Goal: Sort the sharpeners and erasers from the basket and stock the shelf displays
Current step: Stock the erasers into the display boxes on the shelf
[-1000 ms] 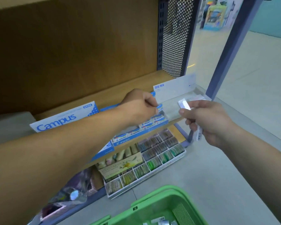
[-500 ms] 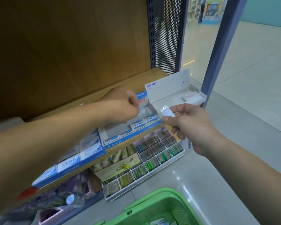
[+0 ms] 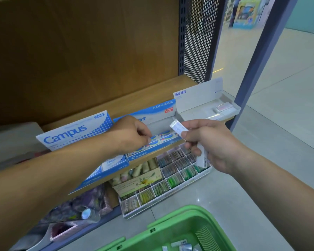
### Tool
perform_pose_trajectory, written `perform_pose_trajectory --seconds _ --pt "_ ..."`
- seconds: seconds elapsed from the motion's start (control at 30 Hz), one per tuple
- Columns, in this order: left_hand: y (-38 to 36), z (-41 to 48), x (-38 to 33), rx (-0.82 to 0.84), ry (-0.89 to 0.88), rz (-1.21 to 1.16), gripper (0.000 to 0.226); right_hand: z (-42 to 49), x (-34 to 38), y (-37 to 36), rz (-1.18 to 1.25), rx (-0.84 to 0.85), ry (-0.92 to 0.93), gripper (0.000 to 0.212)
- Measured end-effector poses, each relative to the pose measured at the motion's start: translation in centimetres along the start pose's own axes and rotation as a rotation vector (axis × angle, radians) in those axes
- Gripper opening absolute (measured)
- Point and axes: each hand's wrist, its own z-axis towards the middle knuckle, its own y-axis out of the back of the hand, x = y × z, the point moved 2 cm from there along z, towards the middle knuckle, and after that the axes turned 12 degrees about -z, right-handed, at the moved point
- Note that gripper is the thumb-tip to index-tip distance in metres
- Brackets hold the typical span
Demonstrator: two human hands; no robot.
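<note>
My left hand [image 3: 130, 134] reaches into the blue Pilot eraser display box [image 3: 159, 111] on the wooden shelf, fingers pinched over a row of Pilot erasers [image 3: 164, 135]; whether it holds one I cannot see. My right hand [image 3: 210, 144] hovers just right of that box, gripping white wrapped erasers [image 3: 178, 128], one sticking up between thumb and finger, another [image 3: 202, 156] poking out below the palm. A white display tray [image 3: 207, 98] at the shelf's right end holds a few wrapped erasers [image 3: 223, 107]. The green basket [image 3: 170, 227] sits on the floor below with several small packets [image 3: 181, 246].
A Campus display box [image 3: 74, 131] stands left of the Pilot box. Below the shelf, a white compartment tray [image 3: 172, 176] of coloured items and a cardboard box [image 3: 138, 180] rest on the floor. A perforated metal panel [image 3: 198, 37] and a blue-grey post [image 3: 261, 58] bound the shelf's right side.
My left hand has shifted right and deeper into the Pilot box. My right hand has stayed beside the box, the eraser in its fingertips now tilted up more.
</note>
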Motion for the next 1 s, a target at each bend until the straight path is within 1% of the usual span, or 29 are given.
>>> perform_pose_trajectory --seconds 0.07,0.13,0.17,0.2,0.27,0.3,0.33,0.4,0.43,0.5,0.53,0.6,0.63,0.67,0.73,0.83,0.87,0.93,1.0 --pt "0.2 -0.4 0.2 -0.022 -0.032 0.043 0.006 -0.2 0.2 -0.1 -0.002 0.013 -0.003 0.024" --pt "0.5 -1.2 -0.4 -0.074 -0.128 0.103 0.014 -0.4 0.6 -0.5 -0.008 0.034 0.004 0.024" --pt "0.5 -1.7 -0.8 -0.075 -0.173 0.052 0.020 -0.5 0.8 -0.8 -0.015 0.055 0.014 0.025" --pt "0.4 -2.1 -1.4 -0.034 -0.194 -0.056 0.028 -0.7 1.0 -1.1 -0.033 0.079 0.025 0.025" --pt "-0.1 -2.9 -2.6 0.110 -0.179 -0.263 0.036 -1.0 1.3 -1.5 -0.073 0.118 0.035 0.021" --pt "-0.3 -3.2 -3.1 0.158 -0.176 -0.298 0.035 -1.1 1.5 -1.5 -0.079 0.123 0.029 0.020" --pt "-0.4 -3.3 -3.4 0.170 -0.178 -0.298 0.031 -1.1 1.6 -1.4 -0.072 0.123 0.019 0.020" --pt "-0.2 -3.5 -3.5 0.135 -0.166 -0.320 0.022 -1.1 1.9 -0.9 0.000 0.136 -0.017 0.023" --pt "-0.1 -3.6 -3.4 0.114 -0.146 -0.351 0.021 -1.1 2.1 -0.7 0.070 0.159 -0.041 0.029" --pt "-0.3 -4.0 -3.1 0.085 -0.100 -0.412 0.026 -1.3 2.4 -0.1 0.187 0.200 -0.053 0.053" --pt "-0.5 -4.3 -3.0 0.081 -0.087 -0.429 0.027 -1.4 2.7 0.1 0.202 0.204 -0.035 0.063" --pt "-1.0 -5.0 -2.9 0.083 -0.073 -0.425 0.022 -1.6 3.1 0.1 0.186 0.188 0.016 0.069" --pt "-1.3 -5.3 -2.9 0.094 -0.068 -0.404 0.017 -1.7 3.2 0.0 0.188 0.171 0.028 0.067" --pt "-1.7 -5.7 -2.9 0.118 -0.060 -0.379 0.016 -1.7 3.2 -0.2 0.195 0.150 0.029 0.062" --pt "-2.3 -6.0 -2.9 0.155 -0.017 -0.350 0.025 -1.7 3.1 -0.7 0.198 0.090 0.026 0.048" --pt "-2.4 -6.0 -2.9 0.137 -0.021 -0.378 0.021 -1.8 3.0 -1.0 0.189 0.029 0.053 0.039" --pt "-2.4 -5.9 -2.9 0.127 -0.031 -0.402 0.018 -1.7 3.0 -1.0 0.212 0.031 0.053 0.036" --pt "-2.2 -5.7 -2.6 0.123 -0.040 -0.478 0.013 -1.8 3.0 -0.9 0.244 0.089 0.043 0.030" --pt "-2.0 -5.4 -2.1 0.129 -0.027 -0.525 0.011 -2.2 2.9 -0.8 0.172 0.155 0.039 0.028"
